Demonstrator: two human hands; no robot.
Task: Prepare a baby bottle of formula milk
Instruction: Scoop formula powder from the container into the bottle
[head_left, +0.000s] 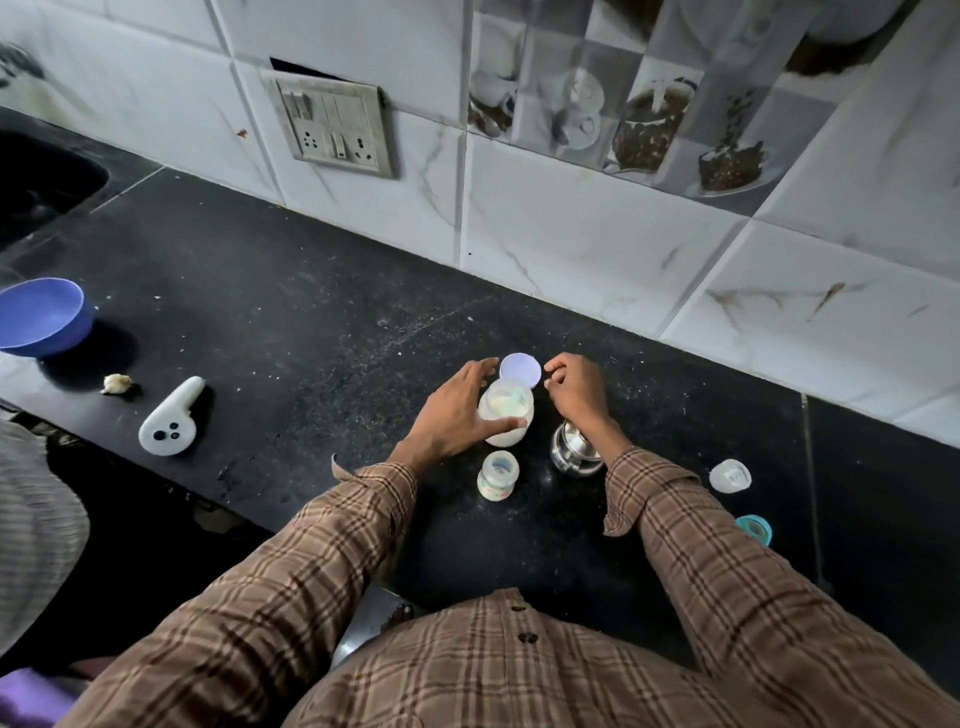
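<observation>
Black worktop (322, 312) against a tiled wall, seen from above. One of each thing, two hands, left to right:

One sink (36, 176), far left, at the back.

One blue bowl (41, 317), empty, near the left edge.

One small pale lump (118, 383), just right of the bowl.

One white controller (174, 418) lying flat, right of the lump, well apart from the hands.

One switch plate (332, 127) on the wall above.

Left hand (457, 415), in a plaid sleeve, spread wide around the left side of the jar (506, 418): fingers curled at its far rim, thumb across its near side, touching.

One jar, clear, open, upright, centre of the worktop, pale powder inside with a greenish scoop in it.

One round white lid (520, 370) lying flat just behind the jar, between the two hands.

One baby bottle (498, 475), upright and uncapped, just in front of the jar, near the left wrist, untouched.

Right hand (576, 387), just right of the lid, fingers curled narrow, thumb and forefinger close together; cannot tell whether anything is pinched.

One steel cup (574, 454) under the right wrist, partly hidden.

One clear cap (730, 475), right of the right sleeve.

One teal ring (756, 529), nearer than the cap, by the right forearm.
</observation>
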